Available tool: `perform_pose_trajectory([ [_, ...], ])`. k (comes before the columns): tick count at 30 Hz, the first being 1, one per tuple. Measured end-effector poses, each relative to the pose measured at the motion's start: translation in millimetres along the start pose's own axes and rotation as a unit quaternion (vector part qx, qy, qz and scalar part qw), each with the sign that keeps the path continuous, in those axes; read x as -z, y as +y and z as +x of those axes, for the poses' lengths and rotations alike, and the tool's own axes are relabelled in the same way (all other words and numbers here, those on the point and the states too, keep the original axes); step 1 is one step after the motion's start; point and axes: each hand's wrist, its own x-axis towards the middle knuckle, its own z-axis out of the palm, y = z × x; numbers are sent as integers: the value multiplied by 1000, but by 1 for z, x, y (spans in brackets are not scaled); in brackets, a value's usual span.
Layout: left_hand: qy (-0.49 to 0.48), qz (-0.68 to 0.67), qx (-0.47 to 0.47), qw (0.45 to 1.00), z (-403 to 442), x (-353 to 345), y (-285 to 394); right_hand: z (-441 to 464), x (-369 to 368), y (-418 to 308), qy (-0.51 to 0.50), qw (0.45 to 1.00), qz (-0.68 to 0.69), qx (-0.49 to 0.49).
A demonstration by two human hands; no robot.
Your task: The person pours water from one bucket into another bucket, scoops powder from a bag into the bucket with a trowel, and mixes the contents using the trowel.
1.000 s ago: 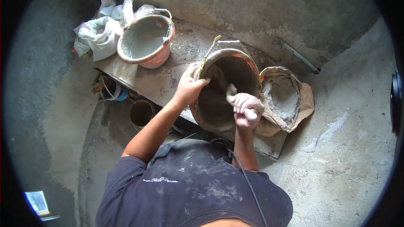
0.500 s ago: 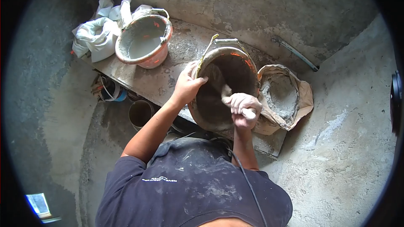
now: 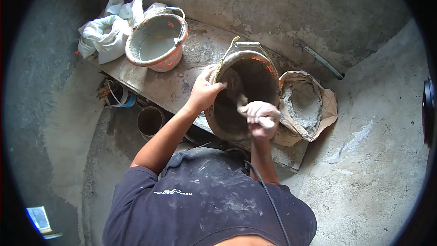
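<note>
A mortar-crusted bucket [image 3: 218, 125] leans toward me on the work surface, its dark inside in view. My left hand [image 3: 204, 89] grips its left rim, thumb over the edge. My right hand [image 3: 260, 117], coated in pale dust, is closed round the handle of a trowel [image 3: 234, 84] at the bucket's lower right. The trowel's blade reaches down inside the bucket and is partly lost in shadow. Right beside the bucket stands an open paper sack [image 3: 331, 109] holding grey powder.
A second bucket [image 3: 164, 61] with greyish contents stands at the back left, next to white sacks [image 3: 109, 41]. Below the board [image 3: 150, 79] are a round container [image 3: 150, 123] and a small pail [image 3: 123, 98]. A level-like bar [image 3: 321, 59] rests against the wall. A cable [image 3: 268, 200] crosses my shirt.
My right hand has shifted slightly left and the trowel has moved a little inside the bucket. My left hand keeps its grip on the rim.
</note>
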Motion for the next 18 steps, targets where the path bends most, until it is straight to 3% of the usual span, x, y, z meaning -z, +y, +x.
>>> perform_pose_trajectory([
  [1,9,-11,9,1000,0,0,-1,9,-2,-5,-1,999,-4,38],
  [5,12,-39,19,999,0,-2,1,19,28,18,-43,953,-292,69],
  [8,11,19,-10,1000,1,1,-7,-1,29,29,-125,952,-276,45],
  [11,7,24,-20,999,2,1,-9,-20,4,26,-118,965,-232,-34],
  [13,10,31,-22,999,3,0,-6,-13,-2,22,-141,970,-199,-18],
  [15,16,41,-17,999,0,2,-6,-5,3,19,-40,997,-58,17],
  [16,16,30,-11,999,0,3,-8,5,10,12,-39,999,11,-11],
  [18,13,18,-7,1000,0,3,-9,18,18,10,-41,998,-19,38],
])
